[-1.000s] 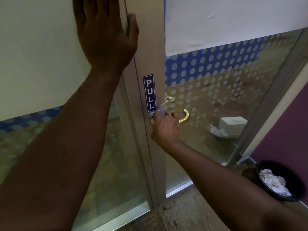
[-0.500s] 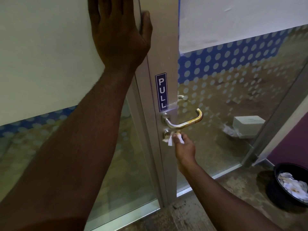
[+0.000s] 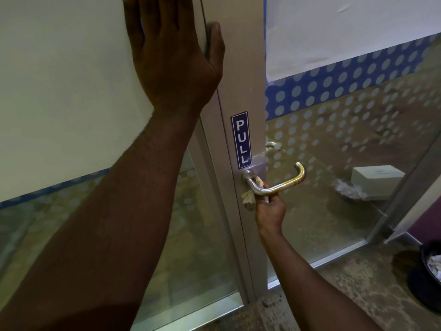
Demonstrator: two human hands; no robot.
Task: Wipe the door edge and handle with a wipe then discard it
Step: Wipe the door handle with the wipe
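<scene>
The grey metal door edge runs down the middle of the view, with a blue PULL sticker on it. Below the sticker a metal lever handle sticks out to the right. My right hand reaches up from below and holds a crumpled white wipe against the underside of the handle near its base. My left hand lies flat and high on the panel, its thumb hooked round the door edge.
A black waste bin with crumpled paper stands on the floor at the far right. Behind the dotted glass panel lie a white box and some crumpled paper. The floor is speckled stone.
My right hand with the wipe dropped from the handle to the lock below it, then rose again to the handle's underside. The left hand stayed on the door.
</scene>
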